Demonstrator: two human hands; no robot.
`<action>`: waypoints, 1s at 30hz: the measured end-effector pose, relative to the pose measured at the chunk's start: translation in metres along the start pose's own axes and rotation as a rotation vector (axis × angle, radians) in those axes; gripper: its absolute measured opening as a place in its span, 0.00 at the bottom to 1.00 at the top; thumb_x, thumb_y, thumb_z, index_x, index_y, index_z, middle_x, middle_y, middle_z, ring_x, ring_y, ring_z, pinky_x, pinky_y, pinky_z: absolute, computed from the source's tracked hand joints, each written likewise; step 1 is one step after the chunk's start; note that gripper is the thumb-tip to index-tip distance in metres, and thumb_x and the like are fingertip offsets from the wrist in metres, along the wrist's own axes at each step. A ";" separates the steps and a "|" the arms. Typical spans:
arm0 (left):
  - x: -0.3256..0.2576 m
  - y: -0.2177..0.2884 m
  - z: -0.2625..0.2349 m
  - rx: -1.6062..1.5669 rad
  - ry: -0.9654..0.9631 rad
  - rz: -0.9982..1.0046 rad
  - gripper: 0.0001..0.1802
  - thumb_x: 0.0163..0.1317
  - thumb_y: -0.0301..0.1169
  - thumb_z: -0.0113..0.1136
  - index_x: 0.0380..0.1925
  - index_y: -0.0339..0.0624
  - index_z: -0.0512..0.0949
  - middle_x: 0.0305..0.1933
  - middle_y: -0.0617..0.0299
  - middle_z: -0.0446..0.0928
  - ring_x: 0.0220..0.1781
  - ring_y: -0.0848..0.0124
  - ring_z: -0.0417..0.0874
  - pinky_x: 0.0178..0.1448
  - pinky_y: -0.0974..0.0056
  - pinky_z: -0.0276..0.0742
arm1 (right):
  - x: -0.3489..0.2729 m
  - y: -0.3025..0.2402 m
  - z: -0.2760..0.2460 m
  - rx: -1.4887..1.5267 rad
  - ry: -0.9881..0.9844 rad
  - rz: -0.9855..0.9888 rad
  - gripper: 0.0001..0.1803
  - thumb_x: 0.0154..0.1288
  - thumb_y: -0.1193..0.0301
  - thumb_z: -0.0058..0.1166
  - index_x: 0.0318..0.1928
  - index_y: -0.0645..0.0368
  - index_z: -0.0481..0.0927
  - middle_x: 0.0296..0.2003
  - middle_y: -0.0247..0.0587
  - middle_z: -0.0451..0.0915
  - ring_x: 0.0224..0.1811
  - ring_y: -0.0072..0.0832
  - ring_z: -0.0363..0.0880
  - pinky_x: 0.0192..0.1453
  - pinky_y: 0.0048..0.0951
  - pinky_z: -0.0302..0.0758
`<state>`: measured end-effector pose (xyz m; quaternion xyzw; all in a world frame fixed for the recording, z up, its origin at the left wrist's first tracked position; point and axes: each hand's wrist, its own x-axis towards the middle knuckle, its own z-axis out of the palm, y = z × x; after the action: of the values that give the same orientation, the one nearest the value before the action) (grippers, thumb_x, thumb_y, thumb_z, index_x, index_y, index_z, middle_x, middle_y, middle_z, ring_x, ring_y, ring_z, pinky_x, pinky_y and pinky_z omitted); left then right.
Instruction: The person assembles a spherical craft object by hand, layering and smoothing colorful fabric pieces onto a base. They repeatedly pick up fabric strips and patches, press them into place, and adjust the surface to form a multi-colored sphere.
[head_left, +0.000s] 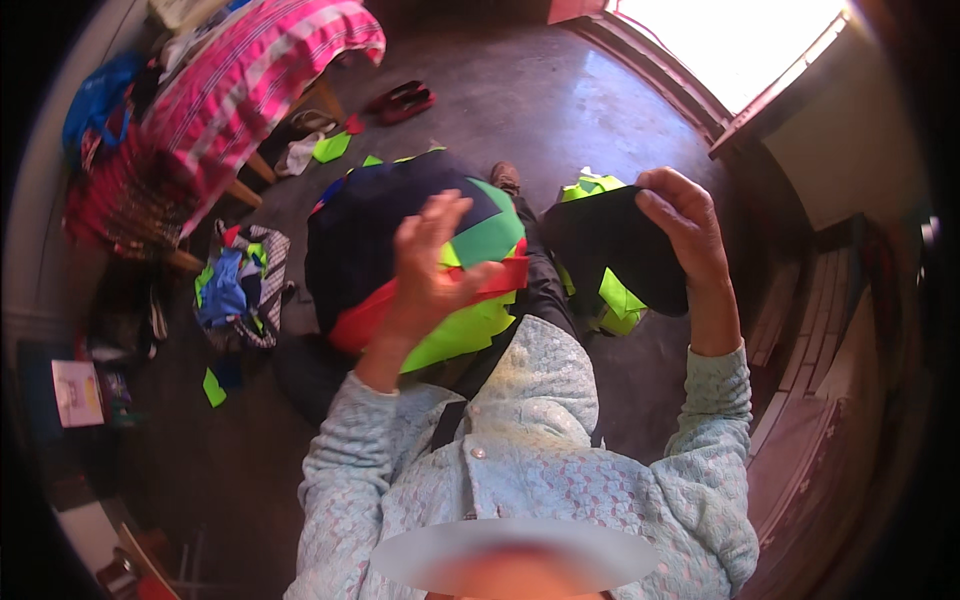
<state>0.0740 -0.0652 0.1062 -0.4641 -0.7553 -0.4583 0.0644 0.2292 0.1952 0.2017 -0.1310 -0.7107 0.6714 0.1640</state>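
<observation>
Pinched by its upper corner, a black piece of cloth (610, 240) hangs from my right hand (685, 215), whose thumb and fingers are closed on it. My left hand (430, 265) is raised with its fingers apart and nothing visible in it. Beneath and beyond that hand sits a large rounded heap of fabric (370, 220), mostly dark navy, with green, red and lime-yellow pieces at its right and near sides. Lime-yellow scraps (622, 300) show around the lower edge of the black cloth, partly hidden by it.
At the far left, a pink striped cloth (250, 80) covers wooden-legged furniture. Below it lies a bundle of blue and lime scraps (235, 285). Dark red shoes (402, 102) stand on the grey floor (520, 90). A bright doorway (735, 45) opens at the far right.
</observation>
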 end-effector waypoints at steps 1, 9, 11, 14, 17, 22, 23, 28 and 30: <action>0.000 0.016 0.010 -0.100 0.012 -0.011 0.46 0.49 0.55 0.69 0.61 0.34 0.67 0.63 0.45 0.68 0.68 0.52 0.67 0.69 0.47 0.55 | 0.001 -0.007 0.012 -0.079 -0.067 0.006 0.04 0.67 0.75 0.55 0.41 0.62 0.79 0.32 0.24 0.78 0.33 0.09 0.73 0.37 0.14 0.70; -0.008 0.063 0.045 -0.200 0.135 -0.045 0.44 0.45 0.45 0.70 0.61 0.36 0.66 0.61 0.46 0.70 0.67 0.52 0.67 0.68 0.46 0.57 | -0.002 -0.035 0.088 -0.504 -0.388 0.040 0.06 0.60 0.73 0.57 0.37 0.61 0.79 0.27 0.31 0.79 0.29 0.14 0.75 0.35 0.21 0.72; -0.010 0.066 0.044 -0.190 0.223 -0.114 0.31 0.48 0.38 0.66 0.53 0.39 0.72 0.52 0.51 0.75 0.60 0.54 0.73 0.64 0.48 0.60 | -0.004 -0.030 0.094 -0.546 -0.484 -0.028 0.06 0.60 0.74 0.58 0.37 0.61 0.79 0.27 0.35 0.80 0.29 0.18 0.76 0.35 0.22 0.73; -0.008 0.069 0.034 -0.180 0.342 -0.140 0.15 0.51 0.34 0.63 0.38 0.44 0.75 0.36 0.60 0.78 0.44 0.59 0.78 0.54 0.52 0.66 | -0.006 -0.034 0.106 -0.649 -0.508 -0.078 0.07 0.59 0.73 0.60 0.36 0.61 0.79 0.27 0.36 0.80 0.28 0.20 0.77 0.35 0.23 0.73; -0.007 0.057 0.026 -0.143 0.386 -0.132 0.07 0.53 0.33 0.62 0.31 0.46 0.76 0.30 0.63 0.77 0.38 0.61 0.79 0.50 0.55 0.66 | -0.004 -0.048 0.114 -0.744 -0.504 -0.107 0.06 0.59 0.73 0.60 0.35 0.60 0.79 0.27 0.35 0.80 0.27 0.22 0.78 0.32 0.24 0.72; -0.013 0.030 -0.020 0.112 0.418 -0.129 0.12 0.45 0.25 0.66 0.33 0.46 0.80 0.32 0.63 0.80 0.36 0.61 0.81 0.43 0.60 0.72 | 0.007 -0.072 0.116 -0.722 -0.375 -0.350 0.08 0.57 0.73 0.64 0.34 0.58 0.78 0.21 0.32 0.76 0.22 0.15 0.71 0.28 0.22 0.68; -0.018 0.023 -0.032 0.156 0.421 -0.158 0.14 0.44 0.22 0.66 0.33 0.46 0.80 0.33 0.63 0.81 0.37 0.61 0.81 0.42 0.61 0.73 | 0.011 -0.076 0.114 -0.741 -0.401 -0.371 0.10 0.55 0.73 0.66 0.35 0.58 0.78 0.22 0.32 0.77 0.22 0.17 0.72 0.28 0.23 0.69; -0.042 -0.010 -0.099 0.426 0.512 -0.080 0.20 0.36 0.15 0.58 0.32 0.47 0.80 0.31 0.61 0.80 0.37 0.59 0.81 0.44 0.58 0.73 | 0.035 -0.069 0.112 -0.972 -0.446 -0.670 0.13 0.52 0.76 0.65 0.39 0.56 0.77 0.29 0.36 0.81 0.28 0.32 0.82 0.31 0.31 0.76; -0.049 -0.011 -0.122 0.562 0.524 0.018 0.22 0.33 0.13 0.55 0.32 0.43 0.79 0.34 0.58 0.80 0.41 0.57 0.82 0.51 0.57 0.74 | 0.047 -0.055 0.111 -1.089 -0.412 -0.947 0.12 0.50 0.78 0.63 0.36 0.55 0.77 0.29 0.35 0.78 0.28 0.34 0.81 0.30 0.33 0.75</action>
<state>0.0532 -0.1898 0.1433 -0.3018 -0.8053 -0.3358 0.3841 0.1426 0.1102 0.2544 0.2545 -0.9391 0.0936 0.2110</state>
